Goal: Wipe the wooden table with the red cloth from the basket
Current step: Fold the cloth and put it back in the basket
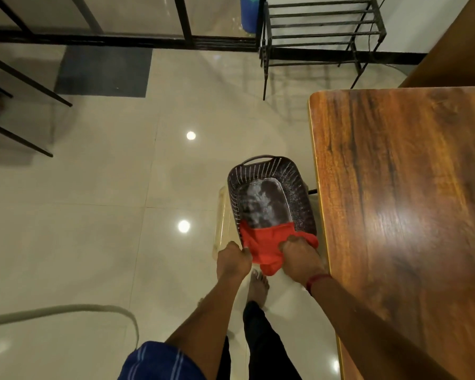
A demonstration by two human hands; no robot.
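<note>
Low in the centre of the frame: red cloth (269,249) draped over near rim of dark perforated basket (296,185), clamped in both grips, left hand (234,260) at its left edge, right hand (302,259) bunching its right. Wooden table (406,204) filling the right side, just beside basket.

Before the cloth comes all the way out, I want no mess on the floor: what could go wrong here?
1. Both the left hand and the right hand grip the red cloth, none steadies the basket; a snag could tip it.
2. The basket seems to rest on a clear stool, so it could slide off.
3. A bare foot stands just below.
</note>
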